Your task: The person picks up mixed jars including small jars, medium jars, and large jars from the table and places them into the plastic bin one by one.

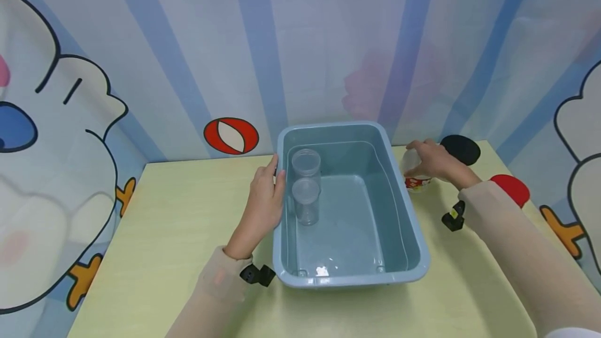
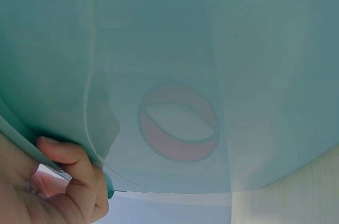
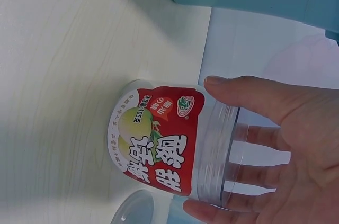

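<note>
A blue plastic basin (image 1: 352, 280) stands on the table. At its left rim is my left hand (image 1: 262, 200); in the left wrist view the fingers (image 2: 77, 168) bend round the edge. Two clear plastic jars (image 1: 307, 205) stand one behind the other inside, along the left wall. Right of the basin, my right hand (image 1: 434, 159) grips a clear plastic jar (image 3: 164, 139) near its top, thumb on one side and fingers on the other. A red and white label with a yellow-green fruit picture wraps this jar, and its base is at the table.
Pale wood-grain table (image 1: 183, 233) carries everything. Close behind it hangs a blue striped cartoon backdrop (image 1: 319, 56). Another clear round plastic piece (image 3: 135, 208) shows beside the labelled jar in the right wrist view.
</note>
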Tool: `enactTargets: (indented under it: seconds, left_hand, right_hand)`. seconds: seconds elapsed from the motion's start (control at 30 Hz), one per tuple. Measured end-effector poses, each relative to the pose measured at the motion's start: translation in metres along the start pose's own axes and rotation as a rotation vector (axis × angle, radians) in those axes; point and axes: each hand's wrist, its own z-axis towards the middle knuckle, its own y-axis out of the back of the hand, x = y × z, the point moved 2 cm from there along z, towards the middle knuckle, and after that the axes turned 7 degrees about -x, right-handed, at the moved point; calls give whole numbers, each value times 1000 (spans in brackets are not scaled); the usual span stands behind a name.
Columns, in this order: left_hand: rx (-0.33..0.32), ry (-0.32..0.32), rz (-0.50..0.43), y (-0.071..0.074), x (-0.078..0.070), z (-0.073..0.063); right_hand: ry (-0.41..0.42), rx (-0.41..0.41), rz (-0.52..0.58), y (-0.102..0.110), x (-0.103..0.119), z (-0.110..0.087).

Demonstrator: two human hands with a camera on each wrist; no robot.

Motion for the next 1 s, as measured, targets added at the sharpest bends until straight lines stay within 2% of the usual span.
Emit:
enactTargets:
  seconds: [0.67, 1.0]
  left_hand:
    - [3, -20, 9, -1, -1, 3]
    - [4, 2, 14, 0, 0, 0]
  right_hand:
    - [21, 0, -10, 5, -5, 0]
    - [18, 3, -18, 7, -1, -1]
